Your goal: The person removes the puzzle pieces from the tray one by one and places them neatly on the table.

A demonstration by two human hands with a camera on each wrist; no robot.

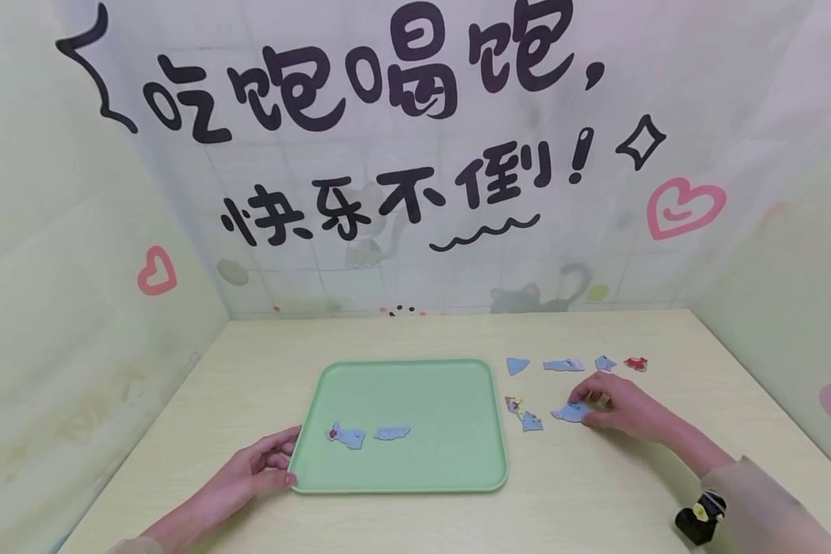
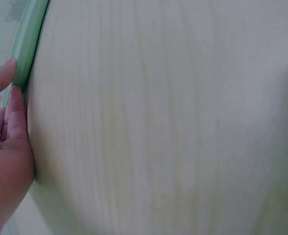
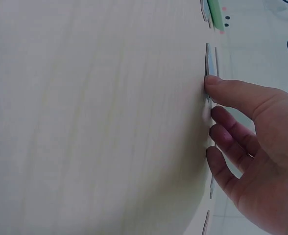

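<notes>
My right hand [image 1: 619, 406] pinches an irregular light-blue puzzle piece [image 1: 565, 413] between thumb and fingertips, on the table right of the tray. In the right wrist view that piece [image 3: 207, 61] shows edge-on by the thumb. At its left rim and front corner, the green tray [image 1: 402, 481] is held by my left hand [image 1: 245, 471]; the left wrist view has the thumb and a finger against the rim [image 2: 30, 44]. Inside the tray lie two puzzle pieces: a blue one with a red spot [image 1: 348, 436] and a narrow blue one [image 1: 392, 433], apart from each other.
Behind my right hand, a row holds a blue triangular piece [image 1: 517, 365], a long piece [image 1: 562, 365], a small blue piece [image 1: 604, 362] and a red one [image 1: 635, 363]. Beside the tray's right rim lies a multicoloured piece [image 1: 530, 420]. A printed backdrop [image 1: 443, 285] encloses the table.
</notes>
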